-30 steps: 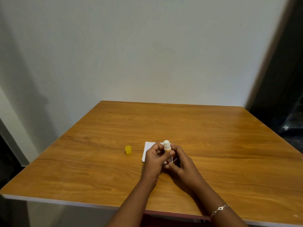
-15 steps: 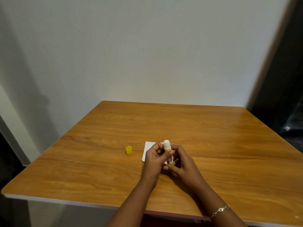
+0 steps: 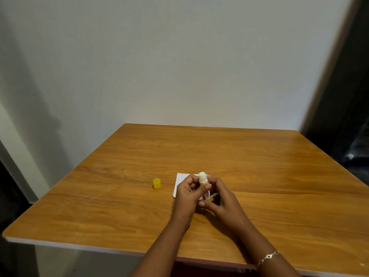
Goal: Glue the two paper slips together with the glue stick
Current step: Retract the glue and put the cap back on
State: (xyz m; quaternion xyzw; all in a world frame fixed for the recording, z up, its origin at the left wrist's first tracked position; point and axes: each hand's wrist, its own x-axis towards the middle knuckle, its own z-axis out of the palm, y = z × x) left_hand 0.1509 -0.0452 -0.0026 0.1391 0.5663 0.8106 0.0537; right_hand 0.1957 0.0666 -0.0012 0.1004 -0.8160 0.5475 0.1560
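The glue stick (image 3: 204, 186) is a small tube with a yellow collar, a pale printed label down its body and a yellow base; its cap is off and a rounded white plug of glue stands out of the top. It is held nearly upright, leaning a little, above the near middle of the wooden desk (image 3: 259, 166). White paper (image 3: 180, 181) lies flat on the desk directly behind and beneath the hands, which cover most of it, so only its left part and far left corner show, and whether it is one slip or two stacked cannot be told. The yellow cap (image 3: 157, 183) stands on the desk to the left of the paper, apart from it and from both hands. A pale wall rises behind the desk, and a dark opening shows at the right edge. The left hand (image 3: 187, 193) wraps its fingers around the upper part of the tube, thumb laid across the front just under the collar. The right hand (image 3: 224, 198) closes on the lower part, its fingertips at the yellow base, and a thin bracelet (image 3: 267, 257) circles that wrist. Both hands hide much of the tube's body.
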